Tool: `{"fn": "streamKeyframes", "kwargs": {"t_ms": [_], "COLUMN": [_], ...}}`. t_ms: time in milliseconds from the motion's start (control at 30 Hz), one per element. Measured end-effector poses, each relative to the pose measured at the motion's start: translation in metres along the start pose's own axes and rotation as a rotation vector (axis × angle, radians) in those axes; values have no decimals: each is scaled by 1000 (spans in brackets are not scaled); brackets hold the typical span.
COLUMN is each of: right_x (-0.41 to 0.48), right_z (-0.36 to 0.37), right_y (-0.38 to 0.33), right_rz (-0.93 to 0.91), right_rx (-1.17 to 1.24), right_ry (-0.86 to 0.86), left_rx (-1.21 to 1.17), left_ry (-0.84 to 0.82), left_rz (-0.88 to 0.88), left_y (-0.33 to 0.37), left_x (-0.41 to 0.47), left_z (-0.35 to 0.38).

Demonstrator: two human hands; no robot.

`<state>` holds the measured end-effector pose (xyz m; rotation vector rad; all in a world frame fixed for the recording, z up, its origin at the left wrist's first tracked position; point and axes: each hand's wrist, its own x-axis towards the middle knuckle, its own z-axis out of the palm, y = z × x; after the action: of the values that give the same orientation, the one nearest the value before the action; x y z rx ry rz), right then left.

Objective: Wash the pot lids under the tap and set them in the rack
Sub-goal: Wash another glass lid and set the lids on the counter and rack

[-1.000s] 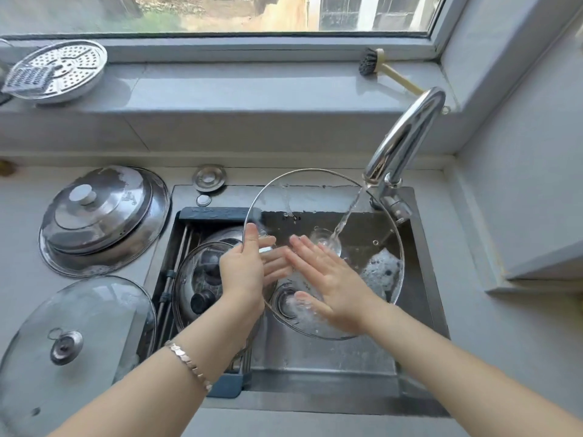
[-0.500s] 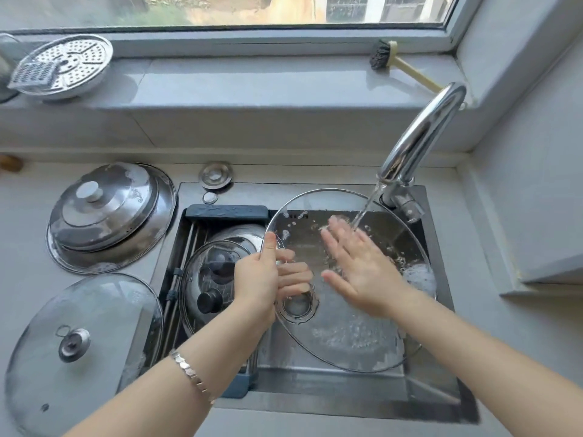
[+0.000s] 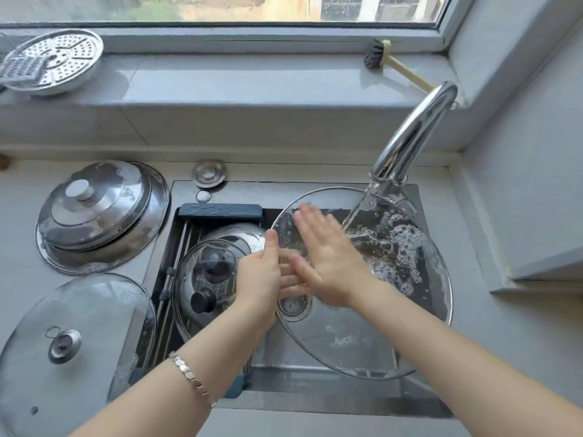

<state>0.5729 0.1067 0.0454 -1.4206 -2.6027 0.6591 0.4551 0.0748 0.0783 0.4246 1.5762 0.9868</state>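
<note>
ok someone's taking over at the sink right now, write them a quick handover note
Left hand: grips the left rim of the big glass lid, tilted over the sink.
Right hand: flat on the lid, blurred mid-rub.
Tap runs onto the lid; suds cling to it.
Done: a black-knobbed glass lid and a steel lid sit in the rack.
Left: finish rinsing, rack this lid, then the steel lid stack and the metal-knobbed glass lid on the counter.
</note>
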Motion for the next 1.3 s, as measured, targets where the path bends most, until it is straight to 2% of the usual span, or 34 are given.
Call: {"fn": "streamKeyframes", "kwargs": {"t_ms": [67, 100, 200, 233, 367, 400, 500, 533, 633, 700, 867, 1033, 1100, 1200, 1300], "right_x": [2, 4, 14, 16, 11, 11, 16, 16, 13, 15, 7, 0, 13, 23, 9], "right_z": [3, 2, -1, 0, 13, 11, 3, 4, 11, 8, 7, 21, 18, 15, 19], "right_y": [-13, -9, 10, 9, -12, -5, 17, 16, -5, 4, 66, 55, 36, -2, -29], "right_rz": [-180, -177, 180, 210, -115, -92, 247, 246, -44, -72, 356, 636, 549, 165, -91], "right_rx": [37, 22, 31, 58, 44, 18, 39, 54, 28, -10, -19, 65, 169, 221, 190], "right_ry": [-16, -17, 27, 22, -69, -67, 3, 11, -25, -13, 109, 199, 196, 202, 145], "left_rx": [43, 51, 27, 28, 61, 55, 13, 25, 77, 47, -40, -51, -39, 15, 81], "left_ry": [21, 23, -29, -25, 48, 49, 0, 9, 64, 37, 16, 29, 38, 95, 204], "left_rz": [11, 2, -46, -43, -17, -28, -49, -35, 12, 8, 22, 45, 49, 92, 199], "left_y": [0, 0, 0, -1, -3, -3, -1, -1, -2, 0, 7, 4, 0, 0, 5], "left_x": [1, 2, 1, 1, 3, 4, 2, 3, 5, 5, 5, -1, -2, 5, 12], "left_z": [0, -1, -3, -3, -5, -6, -6, -5, -2, -2, -4, 0, 6, 8, 1]}}
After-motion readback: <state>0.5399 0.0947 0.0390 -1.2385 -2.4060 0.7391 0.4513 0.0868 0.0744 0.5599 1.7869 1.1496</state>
